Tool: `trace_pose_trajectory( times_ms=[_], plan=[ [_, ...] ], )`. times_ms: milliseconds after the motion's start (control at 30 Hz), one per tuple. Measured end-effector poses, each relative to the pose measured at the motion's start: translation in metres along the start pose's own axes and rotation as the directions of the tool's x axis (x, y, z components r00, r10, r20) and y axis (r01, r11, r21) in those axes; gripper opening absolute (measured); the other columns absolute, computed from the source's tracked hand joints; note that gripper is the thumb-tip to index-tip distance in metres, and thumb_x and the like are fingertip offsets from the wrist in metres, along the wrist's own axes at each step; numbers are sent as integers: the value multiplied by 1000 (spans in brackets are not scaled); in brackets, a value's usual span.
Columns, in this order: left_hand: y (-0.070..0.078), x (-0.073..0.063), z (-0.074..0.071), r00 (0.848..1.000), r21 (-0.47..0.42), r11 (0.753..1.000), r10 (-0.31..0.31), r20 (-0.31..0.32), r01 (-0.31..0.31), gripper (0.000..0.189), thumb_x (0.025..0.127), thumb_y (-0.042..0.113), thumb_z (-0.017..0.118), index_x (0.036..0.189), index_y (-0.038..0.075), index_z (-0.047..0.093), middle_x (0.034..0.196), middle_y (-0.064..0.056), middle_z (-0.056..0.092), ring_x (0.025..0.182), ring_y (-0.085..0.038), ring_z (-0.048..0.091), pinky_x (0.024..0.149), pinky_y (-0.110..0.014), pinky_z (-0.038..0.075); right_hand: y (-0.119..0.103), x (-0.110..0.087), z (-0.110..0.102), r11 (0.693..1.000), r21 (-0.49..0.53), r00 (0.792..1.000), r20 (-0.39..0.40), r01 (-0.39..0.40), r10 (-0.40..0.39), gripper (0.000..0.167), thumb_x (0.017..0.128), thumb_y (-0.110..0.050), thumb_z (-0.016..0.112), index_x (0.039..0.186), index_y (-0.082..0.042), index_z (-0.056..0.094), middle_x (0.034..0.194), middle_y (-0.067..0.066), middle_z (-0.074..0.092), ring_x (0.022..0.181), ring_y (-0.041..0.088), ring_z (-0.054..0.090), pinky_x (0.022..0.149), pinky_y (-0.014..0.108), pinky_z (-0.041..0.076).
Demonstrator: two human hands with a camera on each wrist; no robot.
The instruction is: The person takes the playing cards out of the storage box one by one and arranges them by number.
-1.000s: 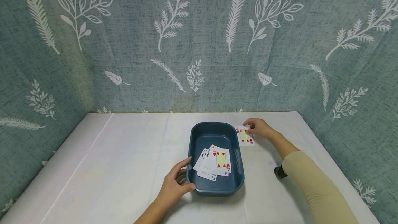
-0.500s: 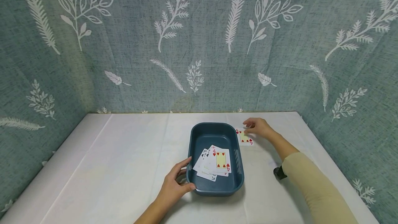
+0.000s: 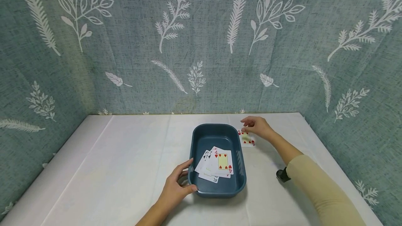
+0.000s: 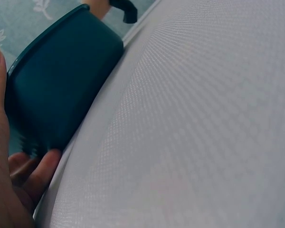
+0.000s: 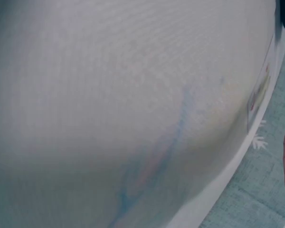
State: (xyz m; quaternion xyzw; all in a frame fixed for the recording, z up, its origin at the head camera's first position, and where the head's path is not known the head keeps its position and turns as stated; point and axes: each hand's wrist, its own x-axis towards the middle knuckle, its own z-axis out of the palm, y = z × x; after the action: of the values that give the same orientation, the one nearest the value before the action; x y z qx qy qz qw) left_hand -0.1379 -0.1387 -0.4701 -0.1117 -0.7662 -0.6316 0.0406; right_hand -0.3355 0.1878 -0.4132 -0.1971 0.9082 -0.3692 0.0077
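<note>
In the head view a dark blue plastic tray [image 3: 216,195] holds several playing cards [image 3: 223,165], with a four of hearts on top. My left hand [image 3: 176,184] grips its near left corner, thumb at the front rim and fingers along the side. The left wrist view shows fingertips [image 4: 50,164] at the base of the tray wall [image 4: 61,80]. Another four of hearts card [image 3: 246,138] lies face up just right of the tray's far end. Over its upper edge hovers my right hand [image 3: 258,127], fingers loosely bent; the card is partly hidden beneath it.
A white cloth covers the table [image 3: 125,163]. Green leaf-patterned fabric [image 3: 135,90] rises behind and at both sides. A black band [image 3: 282,174] shows at the right sleeve [image 3: 323,187].
My right hand has shifted slightly left and away from me across the card, which stays on the table. The left hand and the tray have stayed put.
</note>
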Motion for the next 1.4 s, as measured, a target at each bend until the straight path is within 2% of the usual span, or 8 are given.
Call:
trace_pose_trajectory(
  times_ms=[300, 500, 700, 867, 1000, 1200, 1400],
  plan=[
    [0, 0, 0, 1000, 1, 1000, -7, 3, 7, 79, 69, 29, 83, 138, 14, 48, 135, -10, 51, 111, -29, 58, 75, -23, 52, -9, -2, -5, 998, 4, 998, -15, 64, -64, 36, 83, -12, 73, 114, 3, 64, 93, 13, 68, 77, 20, 60, 67, 30, 48],
    [1, 0, 1, 1000, 1, 1000, -9, 4, 9, 79, 69, 29, 83, 138, 13, 48, 135, -11, 51, 111, -29, 58, 74, -23, 52, -19, -2, -7, 995, 14, 995, 29, 99, -99, 39, 81, -16, 75, 115, 2, 64, 93, 11, 68, 76, 17, 61, 67, 28, 50],
    [0, 1, 1, 1000, 3, 1000, -4, 5, 4, 79, 69, 31, 83, 138, 13, 48, 135, -11, 51, 111, -29, 58, 74, -23, 52, -32, -6, -6, 982, 40, 981, 63, 182, -184, 40, 80, -19, 76, 114, 1, 65, 92, 10, 68, 72, 13, 62, 63, 26, 51],
    [0, 0, 1, 1000, 4, 1000, -8, -1, 8, 79, 69, 31, 83, 138, 15, 49, 135, -10, 51, 110, -28, 58, 75, -24, 52, -40, -9, -1, 959, 49, 958, 62, 279, -281, 38, 78, -13, 77, 111, 1, 66, 89, 11, 68, 70, 12, 62, 63, 25, 51],
    [0, -1, 1, 1000, 10, 1000, -11, -6, 11, 78, 69, 31, 82, 138, 16, 49, 135, -10, 51, 109, -27, 58, 74, -24, 52, -47, -10, 3, 937, 50, 934, 69, 347, -350, 38, 76, -11, 78, 109, 3, 66, 91, 14, 68, 75, 15, 63, 67, 26, 51],
    [-2, -1, 0, 1000, -7, 1000, 18, 14, -18, 78, 70, 32, 81, 139, 15, 48, 135, -11, 50, 109, -29, 58, 74, -25, 53, -56, -10, 9, 890, 45, 881, 127, 454, -456, 39, 75, -11, 79, 108, 6, 65, 95, 19, 66, 76, 20, 64, 69, 28, 53],
    [-4, 0, -1, 998, -41, 998, 46, 33, -45, 79, 71, 30, 81, 139, 12, 46, 136, -14, 49, 110, -35, 56, 75, -27, 53, -67, -10, 12, 891, 44, 866, 218, 452, -450, 41, 77, -14, 78, 111, 4, 65, 99, 19, 65, 76, 14, 62, 68, 25, 52]
  ],
)
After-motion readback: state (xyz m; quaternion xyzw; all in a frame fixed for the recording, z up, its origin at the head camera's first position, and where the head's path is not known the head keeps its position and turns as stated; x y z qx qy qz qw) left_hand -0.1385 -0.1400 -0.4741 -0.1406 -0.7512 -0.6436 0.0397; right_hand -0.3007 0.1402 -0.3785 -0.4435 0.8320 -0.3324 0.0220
